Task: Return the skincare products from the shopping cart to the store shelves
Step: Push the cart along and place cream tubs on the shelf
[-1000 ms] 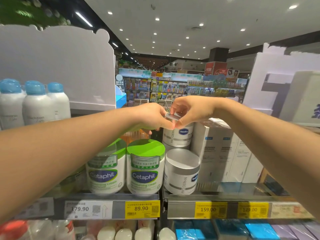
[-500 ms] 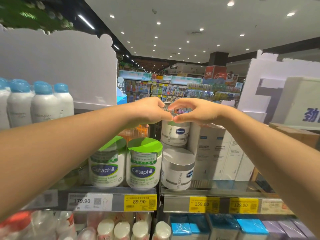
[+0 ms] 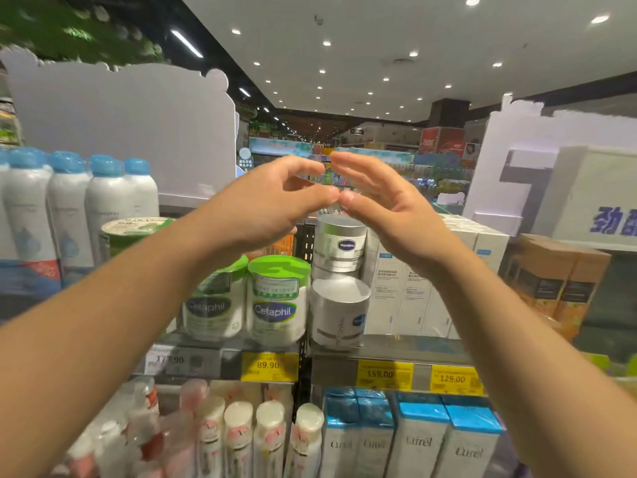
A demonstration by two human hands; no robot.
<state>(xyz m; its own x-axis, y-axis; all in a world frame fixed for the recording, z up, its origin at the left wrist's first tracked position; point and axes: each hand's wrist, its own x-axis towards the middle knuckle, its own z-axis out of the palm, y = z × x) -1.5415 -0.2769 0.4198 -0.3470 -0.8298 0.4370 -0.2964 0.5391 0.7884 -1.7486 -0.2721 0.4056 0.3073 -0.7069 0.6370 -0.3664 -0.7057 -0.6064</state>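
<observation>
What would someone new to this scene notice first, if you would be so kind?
Two bare hands fill the middle, the left hand and right hand raised with thumbs nearly meeting, holding nothing. Just below them a silver jar sits stacked on a second silver jar on the shelf. To their left stand green-lidded Cetaphil tubs above a yellow price tag reading 89.90.

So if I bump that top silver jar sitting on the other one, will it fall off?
Probably it could. The top Vaseline jar stands on another jar's lid, a small flat perch near the shelf edge, so a sideways push may slide or tip it. Its smooth, shiny lid looks slippery. Lying sideways, the round tub would likely roll.
</observation>
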